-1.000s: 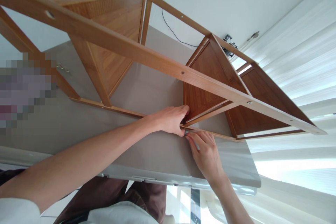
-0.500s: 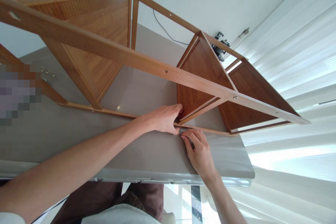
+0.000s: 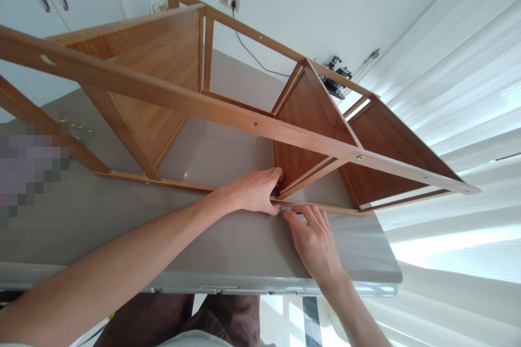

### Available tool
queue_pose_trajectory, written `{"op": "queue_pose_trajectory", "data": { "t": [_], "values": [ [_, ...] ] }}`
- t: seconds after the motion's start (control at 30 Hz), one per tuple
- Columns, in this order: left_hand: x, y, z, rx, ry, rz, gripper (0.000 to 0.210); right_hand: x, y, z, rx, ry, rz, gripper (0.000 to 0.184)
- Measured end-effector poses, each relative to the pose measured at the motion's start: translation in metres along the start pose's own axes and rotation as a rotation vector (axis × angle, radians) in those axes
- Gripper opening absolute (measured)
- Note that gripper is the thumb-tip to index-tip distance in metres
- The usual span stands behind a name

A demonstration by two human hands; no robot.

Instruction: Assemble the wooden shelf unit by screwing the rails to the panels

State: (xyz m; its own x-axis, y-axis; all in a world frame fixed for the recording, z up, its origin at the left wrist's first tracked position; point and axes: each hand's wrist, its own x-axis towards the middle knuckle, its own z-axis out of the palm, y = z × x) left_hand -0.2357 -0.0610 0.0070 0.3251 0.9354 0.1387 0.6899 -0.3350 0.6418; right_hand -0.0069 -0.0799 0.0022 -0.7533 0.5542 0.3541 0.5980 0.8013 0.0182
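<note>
A brown wooden shelf rack (image 3: 228, 111) lies on its side across the grey table. My left hand (image 3: 259, 191) is closed round its near lower rail where a slatless shelf panel (image 3: 299, 143) meets it, thumb in front and fingers behind. Just right of it, my right hand (image 3: 311, 230) pinches a thin dark hex key (image 3: 280, 209), whose tip reaches the rail beside my left thumb. Whether the tip sits in a bolt is too small to see. Higher up, a metal bolt head (image 3: 360, 158) shows in the upper rail.
The grey table (image 3: 228, 244) ends at a rounded front edge close to my body. Small hardware pieces (image 3: 75, 123) lie at its left. A black device (image 3: 336, 77) stands behind the rack, a wall socket (image 3: 230, 0) has a plug, and white curtains (image 3: 459, 173) hang at right.
The head view has tilted slightly, so the rack sits lower in the picture. My left hand keeps its hold, while the right hand's fingers have shifted a little round the hex key.
</note>
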Motion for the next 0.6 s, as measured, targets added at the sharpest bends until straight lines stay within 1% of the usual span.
{"op": "queue_pose_trajectory", "data": {
  "t": [0.17, 0.27, 0.37, 0.47, 0.6],
  "values": [
    [0.000, 0.001, 0.000, 0.010, -0.011, -0.014, 0.047, 0.008, -0.001, -0.009, -0.066, -0.039, -0.082, 0.034],
    [-0.001, 0.001, 0.000, 0.004, -0.015, -0.025, 0.048, 0.013, -0.003, -0.013, -0.088, -0.037, -0.092, 0.033],
    [-0.001, 0.000, 0.000, -0.011, -0.016, -0.026, 0.048, 0.011, -0.006, -0.012, -0.067, -0.031, -0.083, 0.032],
    [-0.001, -0.001, 0.000, -0.031, -0.023, -0.020, 0.047, 0.006, -0.009, -0.005, 0.040, 0.002, -0.005, 0.026],
    [0.000, -0.001, 0.000, -0.030, -0.027, -0.019, 0.046, -0.001, -0.009, 0.006, 0.305, 0.066, 0.149, 0.019]
  ]
}}
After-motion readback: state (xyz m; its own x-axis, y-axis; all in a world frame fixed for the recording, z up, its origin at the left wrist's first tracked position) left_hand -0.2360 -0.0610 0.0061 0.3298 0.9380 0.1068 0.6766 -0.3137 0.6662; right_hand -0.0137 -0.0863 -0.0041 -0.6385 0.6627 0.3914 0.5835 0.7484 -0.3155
